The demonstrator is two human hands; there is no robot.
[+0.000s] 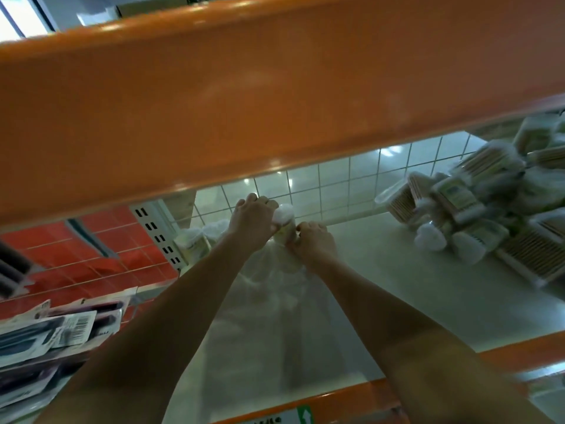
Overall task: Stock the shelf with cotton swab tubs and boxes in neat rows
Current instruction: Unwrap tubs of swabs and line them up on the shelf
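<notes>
Both hands reach deep onto the shelf (pixel 397 289) under an orange beam (pixel 275 87). The left hand (pixel 252 223) curls its fingers round the top of a cotton swab tub (pixel 284 221); the right hand (pixel 313 241) grips the tub's lower side, so the tub sits between them near the wire-grid back. More tubs (pixel 195 240) stand just left of the left hand. A loose heap of tubs and boxes (pixel 477 206) lies well to the right of the right hand. The tub looks light, stiff and smooth, so it is probably best held round the body rather than by the lid.
</notes>
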